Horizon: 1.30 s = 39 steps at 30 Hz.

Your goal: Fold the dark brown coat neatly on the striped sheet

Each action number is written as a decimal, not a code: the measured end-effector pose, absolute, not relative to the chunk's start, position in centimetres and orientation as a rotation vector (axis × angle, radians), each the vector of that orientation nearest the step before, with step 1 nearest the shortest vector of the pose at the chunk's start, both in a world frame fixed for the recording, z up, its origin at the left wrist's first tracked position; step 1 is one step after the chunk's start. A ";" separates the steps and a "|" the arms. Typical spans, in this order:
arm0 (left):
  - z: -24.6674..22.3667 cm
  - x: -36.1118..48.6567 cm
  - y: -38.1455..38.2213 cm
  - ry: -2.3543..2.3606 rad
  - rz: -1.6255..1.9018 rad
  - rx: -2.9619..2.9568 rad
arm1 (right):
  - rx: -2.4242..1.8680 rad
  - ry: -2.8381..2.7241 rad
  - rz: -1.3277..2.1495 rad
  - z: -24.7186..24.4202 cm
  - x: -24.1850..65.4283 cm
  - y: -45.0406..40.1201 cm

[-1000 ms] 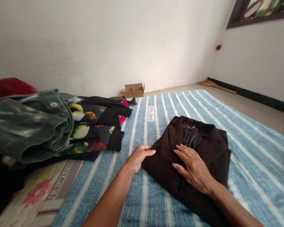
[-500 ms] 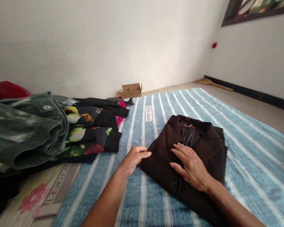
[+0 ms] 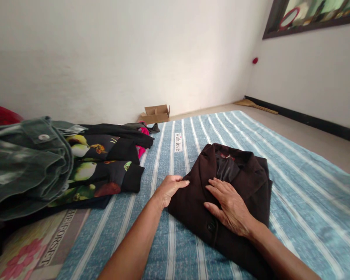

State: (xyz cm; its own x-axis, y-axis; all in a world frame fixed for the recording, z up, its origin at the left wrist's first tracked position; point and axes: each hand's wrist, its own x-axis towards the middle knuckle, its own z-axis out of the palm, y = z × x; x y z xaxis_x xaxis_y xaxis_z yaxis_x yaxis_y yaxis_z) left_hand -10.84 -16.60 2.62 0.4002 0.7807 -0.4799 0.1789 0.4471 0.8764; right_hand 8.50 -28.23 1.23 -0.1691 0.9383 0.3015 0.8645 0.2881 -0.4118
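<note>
A dark brown jacket (image 3: 189,202) lies folded on a blue-and-white striped bed sheet (image 3: 151,241), its collar away from me and a dark lining showing at the neck. My left hand (image 3: 170,189) is closed at the jacket's left edge, thumb on top and the other fingers curled mostly out of sight. Flat on the jacket's front, just below the lapel, rests my right hand (image 3: 230,208), its fingers stretched out. A dark button (image 3: 210,226) shows to the left of that hand.
A heap of clothes lies on the left, with a green denim garment (image 3: 26,155) over a fruit-print garment (image 3: 105,175). Beyond the bed, a cardboard box (image 3: 156,114) stands by the wall, and a straw broom (image 3: 255,105) lies along the black skirting.
The view has turned slightly right, so everything sits further left in the picture. My left thumb has slid a little further over the jacket's edge. My right hand stays on the jacket.
</note>
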 end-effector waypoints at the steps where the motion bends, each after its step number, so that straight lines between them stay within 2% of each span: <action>1: 2.5 -10.9 -16.7 1.116 0.488 1.054 | -1.607 -2.067 0.205 1.3 8.5 -28.2; 24: 3.4 -9.7 -15.5 1.022 0.521 0.963 | -1.618 -2.059 0.260 1.7 8.5 -28.0; 31: 2.3 -9.8 -15.9 1.143 0.584 1.043 | -1.608 -2.069 0.242 1.4 8.4 -28.1; 39: 3.0 -9.4 -15.0 1.122 0.510 1.010 | -1.603 -2.079 0.229 1.3 8.5 -28.0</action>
